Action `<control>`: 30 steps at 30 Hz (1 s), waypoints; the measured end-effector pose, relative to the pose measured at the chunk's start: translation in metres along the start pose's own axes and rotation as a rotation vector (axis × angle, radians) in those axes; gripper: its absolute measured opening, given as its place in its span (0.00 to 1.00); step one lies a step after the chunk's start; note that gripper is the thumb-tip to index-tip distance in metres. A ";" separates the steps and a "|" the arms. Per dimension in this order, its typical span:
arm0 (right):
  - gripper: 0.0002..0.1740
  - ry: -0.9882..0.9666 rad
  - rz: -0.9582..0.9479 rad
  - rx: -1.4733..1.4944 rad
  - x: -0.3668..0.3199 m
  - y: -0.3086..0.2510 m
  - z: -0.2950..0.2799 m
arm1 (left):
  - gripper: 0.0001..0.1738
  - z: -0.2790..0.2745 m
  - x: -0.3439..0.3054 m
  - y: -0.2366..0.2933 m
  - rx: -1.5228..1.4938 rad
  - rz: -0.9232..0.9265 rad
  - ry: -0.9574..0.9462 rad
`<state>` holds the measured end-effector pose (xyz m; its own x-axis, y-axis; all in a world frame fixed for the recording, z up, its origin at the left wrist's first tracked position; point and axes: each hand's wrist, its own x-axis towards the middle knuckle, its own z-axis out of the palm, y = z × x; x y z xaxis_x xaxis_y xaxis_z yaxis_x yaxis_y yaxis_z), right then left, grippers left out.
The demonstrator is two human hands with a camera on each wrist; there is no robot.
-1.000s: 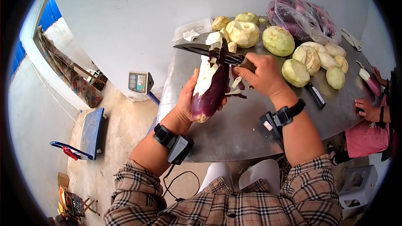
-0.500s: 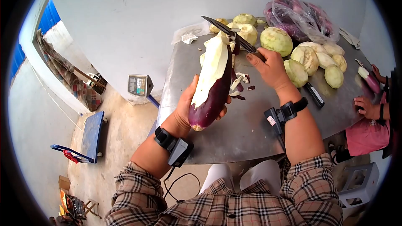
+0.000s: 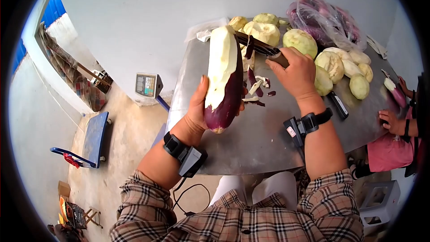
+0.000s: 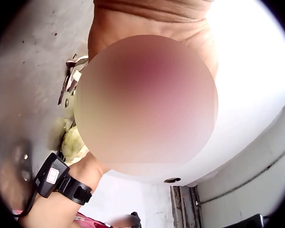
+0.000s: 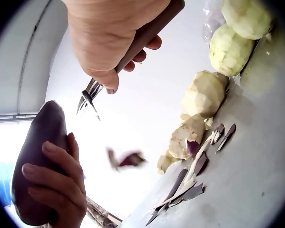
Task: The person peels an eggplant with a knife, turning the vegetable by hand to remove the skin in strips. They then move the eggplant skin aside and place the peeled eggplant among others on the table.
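A partly peeled eggplant (image 3: 220, 69) stands tilted up over the table, its pale flesh bared along one side and purple skin left on the other. My left hand (image 3: 197, 104) grips its lower part, fingers wrapped round the back. In my right hand (image 3: 296, 72) is a knife (image 3: 259, 47) by its brown handle, the blade just right of the eggplant's top. A strip of purple skin hangs across the blade. The right wrist view catches a blurred scrap of peel (image 5: 132, 159) in mid-air. A round blur hides the middle of the left wrist view.
Strips of peel (image 3: 257, 88) lie on the metal table (image 3: 242, 152). Several peeled eggplants (image 3: 300, 42) sit along its back and right. Behind them is a plastic bag of purple eggplants (image 3: 324, 20). A black-handled tool (image 3: 338, 104) lies at right, near another person's hands (image 3: 392, 120).
The knife has come off the eggplant's upper end and moved right, pointing up and away midway. More pale flesh shows along the eggplant, which my left hand still grips.
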<state>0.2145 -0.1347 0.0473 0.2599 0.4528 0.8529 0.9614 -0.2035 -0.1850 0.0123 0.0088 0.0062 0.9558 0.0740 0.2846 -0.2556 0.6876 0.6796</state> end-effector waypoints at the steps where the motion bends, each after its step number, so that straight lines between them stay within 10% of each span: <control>1: 0.16 0.002 -0.017 -0.011 0.000 -0.001 -0.001 | 0.43 0.001 0.001 0.002 0.034 -0.008 0.044; 4: 0.15 0.016 -0.026 -0.033 0.000 -0.004 -0.001 | 0.42 0.018 0.005 -0.003 0.227 -0.023 0.361; 21: 0.14 0.017 -0.006 -0.064 -0.001 -0.003 0.000 | 0.41 0.026 0.007 -0.006 0.337 -0.178 0.218; 30: 0.14 0.038 0.031 -0.154 0.000 0.000 -0.002 | 0.37 0.016 0.008 -0.008 0.220 -0.198 0.433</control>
<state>0.2139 -0.1368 0.0485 0.2825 0.4120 0.8663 0.9272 -0.3489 -0.1363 0.0197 -0.0079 0.0139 0.9496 0.2816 -0.1379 -0.0435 0.5539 0.8314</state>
